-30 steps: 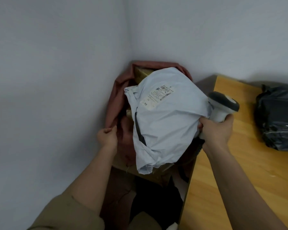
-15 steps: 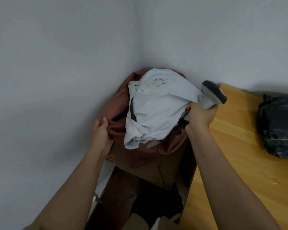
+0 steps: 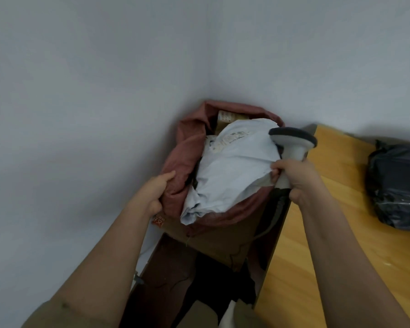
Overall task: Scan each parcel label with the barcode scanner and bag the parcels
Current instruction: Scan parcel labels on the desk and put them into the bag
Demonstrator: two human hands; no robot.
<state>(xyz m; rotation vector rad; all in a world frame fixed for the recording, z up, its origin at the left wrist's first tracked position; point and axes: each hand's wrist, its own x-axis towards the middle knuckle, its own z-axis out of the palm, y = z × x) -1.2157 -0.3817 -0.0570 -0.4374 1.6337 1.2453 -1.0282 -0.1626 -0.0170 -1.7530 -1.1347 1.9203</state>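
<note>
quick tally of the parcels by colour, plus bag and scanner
Pale blue parcel: 1
Brown cardboard parcel, inside the bag: 1
Black parcel, on the table: 1
Reddish-brown bag: 1
Barcode scanner: 1
Total: 5

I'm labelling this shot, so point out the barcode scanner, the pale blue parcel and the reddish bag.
barcode scanner (image 3: pixel 294 140): head view, on its pale head below the dark cap.
pale blue parcel (image 3: pixel 232 176): head view, on the crumpled middle of the mailer.
reddish bag (image 3: pixel 185 152): head view, on its left wall.
</note>
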